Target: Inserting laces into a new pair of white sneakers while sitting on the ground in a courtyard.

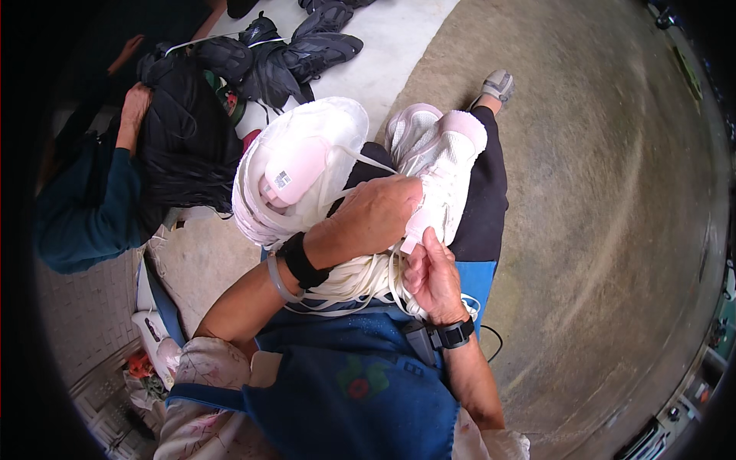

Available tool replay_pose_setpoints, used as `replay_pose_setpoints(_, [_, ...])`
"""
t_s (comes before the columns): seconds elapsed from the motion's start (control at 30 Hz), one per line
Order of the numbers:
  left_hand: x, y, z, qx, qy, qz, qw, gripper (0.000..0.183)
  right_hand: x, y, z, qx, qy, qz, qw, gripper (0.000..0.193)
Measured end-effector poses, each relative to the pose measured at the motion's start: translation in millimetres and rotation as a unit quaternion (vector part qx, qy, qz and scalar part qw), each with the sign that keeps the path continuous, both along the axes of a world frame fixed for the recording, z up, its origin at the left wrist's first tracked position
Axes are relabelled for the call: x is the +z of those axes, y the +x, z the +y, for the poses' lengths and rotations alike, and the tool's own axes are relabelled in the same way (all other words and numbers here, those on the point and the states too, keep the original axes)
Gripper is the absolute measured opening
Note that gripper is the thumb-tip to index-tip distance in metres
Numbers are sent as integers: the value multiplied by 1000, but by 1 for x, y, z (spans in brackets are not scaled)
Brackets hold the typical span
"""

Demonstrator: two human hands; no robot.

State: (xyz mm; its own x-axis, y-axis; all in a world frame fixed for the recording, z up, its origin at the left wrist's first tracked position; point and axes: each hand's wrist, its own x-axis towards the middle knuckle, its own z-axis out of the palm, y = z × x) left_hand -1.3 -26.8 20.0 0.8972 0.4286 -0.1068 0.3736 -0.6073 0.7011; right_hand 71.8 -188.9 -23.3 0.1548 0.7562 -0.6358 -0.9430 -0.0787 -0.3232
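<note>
**White shoe just past apron edge, right hand at its tab**

White shoe: lies beyond the far edge of the blue apron, over dark trousers. Second white shoe close by on its left, partly hidden.

Right hand: nearly closed, thumb and forefinger pinching the pale tab at the shoe's near end; other fingers curled. Black watch on the wrist.

Left hand: reaches across to the shoe's left side, back upward, fingers bent and out of sight. Cannot tell how far closed, or on what. Black wristband, clear bangle behind it.

White laces: loosely heaped along the apron's far edge, below both hands.

Left of the shoes: rounded white piece, kind unclear in the glare, with a pale pink insert inside.

Farther left: a co-worker's hand, dark green sleeve, beside a black bundle; contact unclear. Black shoes on a white sheet, left of its right edge. Beyond that edge, bare floor.
</note>
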Motion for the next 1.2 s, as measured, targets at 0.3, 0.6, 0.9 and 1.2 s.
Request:
replay_pose_setpoints(0.3, [3,-2,2,-53,19,-91,994,10,-2,1,-2,2,-11,2,1000,43])
replay_pose_setpoints(0.6, [2,-3,4,24,-3,-56,998,7,2,0,1,6,-5,-12,1000,49])
replay_pose_setpoints(0.9, [-6,8,1,70,-57,-80,993,10,4,-1,4,-4,-24,-4,1000,49])
replay_pose_setpoints(1.2, [31,-22,-2,102,25,-62,993,18,3,2,4,-1,-4,1,1000,49])
